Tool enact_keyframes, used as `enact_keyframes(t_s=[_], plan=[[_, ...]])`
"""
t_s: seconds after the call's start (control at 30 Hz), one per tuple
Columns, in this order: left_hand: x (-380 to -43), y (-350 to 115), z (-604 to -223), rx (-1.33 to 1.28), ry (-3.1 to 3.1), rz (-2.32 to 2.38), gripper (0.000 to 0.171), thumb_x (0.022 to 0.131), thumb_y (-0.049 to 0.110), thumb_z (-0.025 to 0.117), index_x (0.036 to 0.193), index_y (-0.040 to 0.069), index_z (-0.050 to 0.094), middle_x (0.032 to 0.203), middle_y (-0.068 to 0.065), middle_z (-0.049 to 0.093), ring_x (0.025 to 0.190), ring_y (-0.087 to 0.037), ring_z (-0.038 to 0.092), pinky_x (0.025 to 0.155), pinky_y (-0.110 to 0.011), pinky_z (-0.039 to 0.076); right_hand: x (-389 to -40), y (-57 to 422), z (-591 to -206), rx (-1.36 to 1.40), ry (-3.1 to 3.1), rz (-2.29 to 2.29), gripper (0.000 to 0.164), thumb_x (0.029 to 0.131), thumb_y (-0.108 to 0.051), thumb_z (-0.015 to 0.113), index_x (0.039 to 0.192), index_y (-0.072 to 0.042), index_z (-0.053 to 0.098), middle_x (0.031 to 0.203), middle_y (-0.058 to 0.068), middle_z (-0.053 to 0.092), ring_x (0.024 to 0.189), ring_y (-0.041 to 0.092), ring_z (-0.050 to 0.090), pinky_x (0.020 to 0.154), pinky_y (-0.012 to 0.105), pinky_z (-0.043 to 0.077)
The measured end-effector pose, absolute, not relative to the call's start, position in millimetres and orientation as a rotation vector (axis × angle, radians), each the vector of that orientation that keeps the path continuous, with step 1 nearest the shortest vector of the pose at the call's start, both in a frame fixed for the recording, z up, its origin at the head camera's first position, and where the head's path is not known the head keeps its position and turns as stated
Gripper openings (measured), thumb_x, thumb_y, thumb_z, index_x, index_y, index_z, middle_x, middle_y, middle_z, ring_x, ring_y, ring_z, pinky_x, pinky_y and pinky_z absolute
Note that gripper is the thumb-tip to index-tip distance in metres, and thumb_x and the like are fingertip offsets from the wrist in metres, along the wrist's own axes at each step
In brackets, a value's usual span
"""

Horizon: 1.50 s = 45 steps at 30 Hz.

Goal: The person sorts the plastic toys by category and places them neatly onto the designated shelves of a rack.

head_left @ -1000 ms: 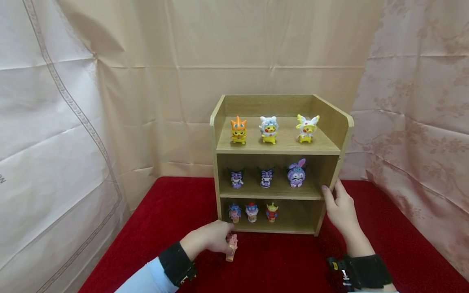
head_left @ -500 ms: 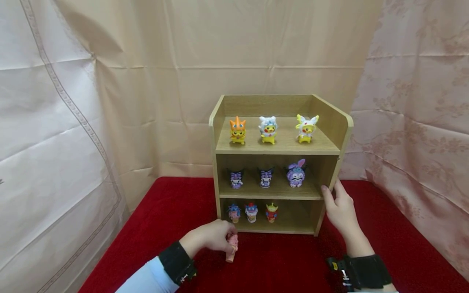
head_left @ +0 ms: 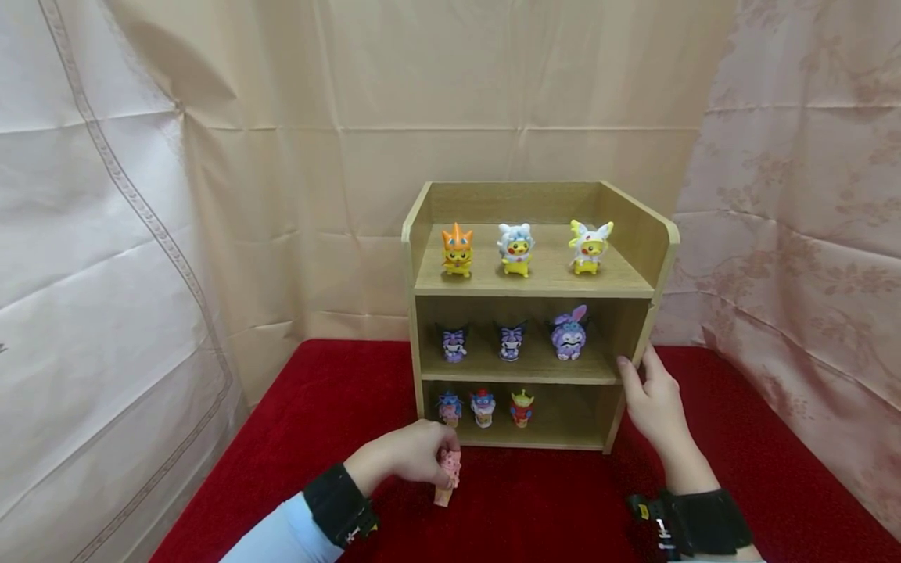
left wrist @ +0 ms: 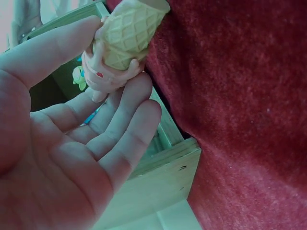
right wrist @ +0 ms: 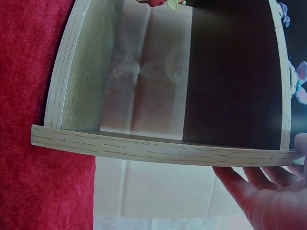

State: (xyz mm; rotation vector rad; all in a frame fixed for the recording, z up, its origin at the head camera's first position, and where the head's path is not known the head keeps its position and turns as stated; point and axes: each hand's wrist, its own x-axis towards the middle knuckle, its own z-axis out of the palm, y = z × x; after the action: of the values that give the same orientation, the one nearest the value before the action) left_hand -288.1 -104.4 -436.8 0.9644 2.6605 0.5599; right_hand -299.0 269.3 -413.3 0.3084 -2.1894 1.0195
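My left hand pinches a pink figurine with a waffle-cone base between thumb and fingertips, low in front of the shelf's lower left corner. In the left wrist view the yellowish waffle cone points up and away, and the pink body lies against the fingers. My right hand grips the right side panel of the wooden shelf. Its thumb is on the front edge, and the fingers run along the outer face. On the bottom tier stand a blue-and-pink figurine, a blue-and-white one and a red-and-green one.
Three yellow figurines, the middle one in a white hood, stand on the top tier. The middle tier bears three purple figurines, the largest at right. Red cloth covers the table, and a beige curtain hangs behind.
The pink figurine has shifted slightly to the right in my left fingers, and more of its body shows. My right hand has stayed on the shelf's side.
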Motion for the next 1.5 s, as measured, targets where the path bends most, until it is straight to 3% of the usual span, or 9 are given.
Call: enact_keyframes(t_s=[0.87,1.17,1.5], plan=[[-273.0,-93.6,-411.7,1.205,2.752,0.795,0.030,0.077,0.019,0.078,0.102,0.017,0.061,0.085,0.011,0.057,0.072,-0.002,0.054,0.058,-0.016,0.048,-298.5,270.0,-415.3,0.307,-2.201,1.036,0.045,0.102,-0.023,0.047,0.145,-0.012,0.039,0.121,0.026,0.056,0.101,0.036,0.056,0.076,0.061,0.049],[-269.7,-70.6,-410.6,1.301,2.759,0.829,0.032,0.079,0.024,0.079,0.103,0.016,0.060,0.088,0.012,0.057,0.075,0.001,0.052,0.060,-0.014,0.048,-299.4,271.4,-415.2,0.312,-2.199,1.035,0.045,0.102,-0.023,0.047,0.145,-0.012,0.038,0.121,0.026,0.056,0.101,0.036,0.056,0.076,0.061,0.049],[-270.3,-38.7,-413.9,1.376,2.801,0.766,0.031,0.082,0.019,0.074,0.108,0.016,0.059,0.094,0.011,0.055,0.079,-0.001,0.050,0.063,-0.012,0.045,-299.0,270.7,-413.8,0.307,-2.205,1.044,0.043,0.102,-0.024,0.047,0.142,-0.010,0.040,0.122,0.026,0.055,0.103,0.036,0.054,0.079,0.062,0.048]])
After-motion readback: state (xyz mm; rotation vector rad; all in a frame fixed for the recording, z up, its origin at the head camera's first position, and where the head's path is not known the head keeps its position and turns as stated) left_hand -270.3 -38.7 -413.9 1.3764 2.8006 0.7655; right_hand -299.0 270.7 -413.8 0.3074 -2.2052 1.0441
